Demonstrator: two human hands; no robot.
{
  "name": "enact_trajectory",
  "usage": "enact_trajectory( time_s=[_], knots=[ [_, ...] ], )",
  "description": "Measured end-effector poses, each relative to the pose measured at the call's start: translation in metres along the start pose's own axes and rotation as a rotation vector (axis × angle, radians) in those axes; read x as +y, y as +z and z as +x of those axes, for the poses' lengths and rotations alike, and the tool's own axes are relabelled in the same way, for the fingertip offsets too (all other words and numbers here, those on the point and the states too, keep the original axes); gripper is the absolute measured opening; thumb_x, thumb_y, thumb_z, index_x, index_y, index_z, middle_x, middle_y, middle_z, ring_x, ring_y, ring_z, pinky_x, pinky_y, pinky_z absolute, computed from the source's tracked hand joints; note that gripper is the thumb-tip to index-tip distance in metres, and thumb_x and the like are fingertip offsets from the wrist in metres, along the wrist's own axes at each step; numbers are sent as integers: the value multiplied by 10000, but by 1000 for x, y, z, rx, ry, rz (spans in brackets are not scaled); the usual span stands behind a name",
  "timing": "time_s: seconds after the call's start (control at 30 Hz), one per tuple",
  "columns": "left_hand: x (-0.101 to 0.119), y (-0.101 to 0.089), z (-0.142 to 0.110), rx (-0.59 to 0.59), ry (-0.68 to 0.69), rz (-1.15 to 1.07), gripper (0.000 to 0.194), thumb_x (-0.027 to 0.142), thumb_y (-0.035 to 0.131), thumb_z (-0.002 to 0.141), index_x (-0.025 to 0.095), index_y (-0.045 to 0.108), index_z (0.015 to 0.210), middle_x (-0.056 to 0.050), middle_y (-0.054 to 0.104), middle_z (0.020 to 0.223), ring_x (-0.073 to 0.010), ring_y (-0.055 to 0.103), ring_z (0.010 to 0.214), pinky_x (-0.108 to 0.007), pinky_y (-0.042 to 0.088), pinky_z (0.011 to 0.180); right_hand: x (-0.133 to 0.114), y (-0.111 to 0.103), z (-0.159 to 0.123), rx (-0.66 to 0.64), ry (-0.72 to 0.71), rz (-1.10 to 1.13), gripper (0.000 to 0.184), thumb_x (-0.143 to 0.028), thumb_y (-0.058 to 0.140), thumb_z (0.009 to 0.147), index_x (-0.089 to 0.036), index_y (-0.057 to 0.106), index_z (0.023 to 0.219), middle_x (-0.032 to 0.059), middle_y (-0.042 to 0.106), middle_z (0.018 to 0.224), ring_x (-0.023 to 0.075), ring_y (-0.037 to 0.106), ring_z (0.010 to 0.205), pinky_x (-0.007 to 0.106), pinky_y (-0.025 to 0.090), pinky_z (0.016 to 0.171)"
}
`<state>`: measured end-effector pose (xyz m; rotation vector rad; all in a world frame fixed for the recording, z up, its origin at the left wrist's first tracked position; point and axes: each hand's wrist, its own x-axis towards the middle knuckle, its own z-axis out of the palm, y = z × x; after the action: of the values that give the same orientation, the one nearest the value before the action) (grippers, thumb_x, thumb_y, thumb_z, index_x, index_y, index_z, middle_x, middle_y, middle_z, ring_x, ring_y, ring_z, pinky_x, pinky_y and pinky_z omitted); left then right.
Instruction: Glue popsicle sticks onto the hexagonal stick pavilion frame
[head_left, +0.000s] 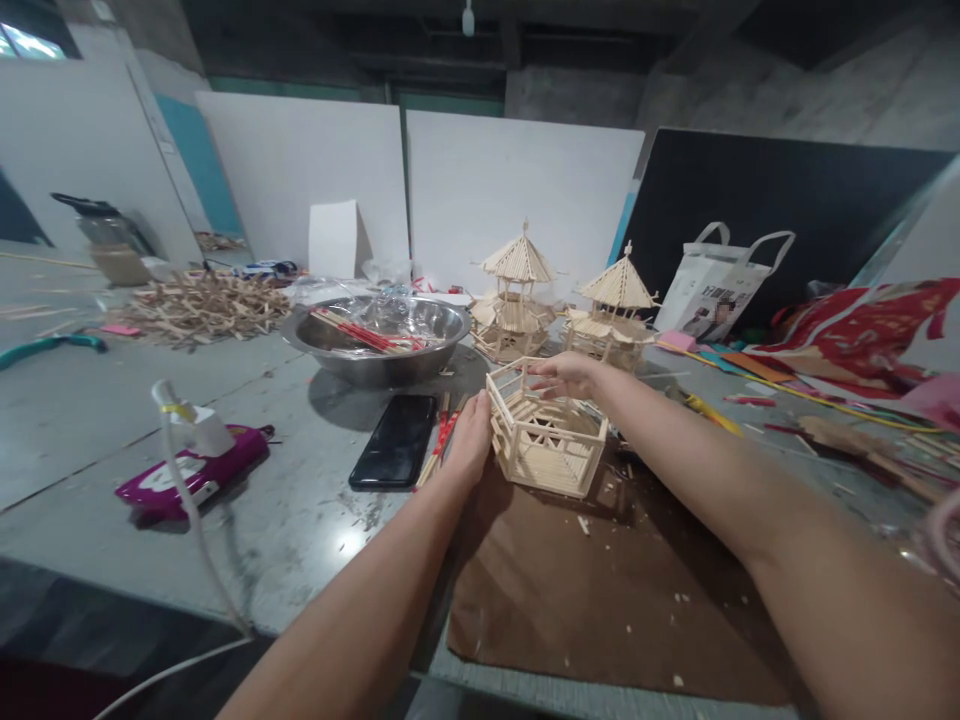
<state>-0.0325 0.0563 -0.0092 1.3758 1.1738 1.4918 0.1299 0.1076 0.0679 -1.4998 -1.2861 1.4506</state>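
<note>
An unroofed pavilion model (pixel 551 455) made of thin wooden sticks, many-sided with a railing-like upper rim, stands on a brown board. My left hand (pixel 471 437) rests against its left side, gripping the edge, with some fingertips hidden by the frame. Over the far rim is my right hand (pixel 568 377), its fingers stretched out to the left; whether they touch the sticks I cannot tell. Behind stand two roofed stick pavilions, a taller one (pixel 517 300) and a shorter one (pixel 615 305).
The brown board (pixel 555 610) carries small wood scraps. To the left lie a black phone (pixel 394 442), red-wrapped sticks (pixel 442 440), a metal basin (pixel 375 365), a purple box (pixel 199 475) with a white cable and a stick pile (pixel 206 305). A white bag (pixel 712 290) stands at right.
</note>
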Motion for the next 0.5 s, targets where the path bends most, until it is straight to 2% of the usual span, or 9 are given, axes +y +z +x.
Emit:
enact_trajectory(
  time_s=[0.17,0.3,0.5],
  knots=[
    [-3,-1,1,-30,-44,-33,378,468,359,797,186,577,923,-61,621,1004,-200,561,941,-337,419,833,-1,-1,5,-82,-3,57,99,-118,513,754,-128,612,754,65,606,815,121,568,633,266,468,560],
    [-4,-2,1,-36,-63,-23,375,469,359,793,185,569,919,-64,615,999,-198,560,929,-336,424,815,-2,-1,6,-79,-18,81,104,-83,519,746,-112,614,713,53,608,695,106,553,571,256,458,560],
    [2,-3,3,37,-92,26,366,464,354,791,172,562,860,-73,616,941,-207,556,906,-339,426,786,-14,-11,-22,-98,-106,139,196,-101,452,799,-93,619,696,67,626,684,111,583,663,236,466,651]
  ],
)
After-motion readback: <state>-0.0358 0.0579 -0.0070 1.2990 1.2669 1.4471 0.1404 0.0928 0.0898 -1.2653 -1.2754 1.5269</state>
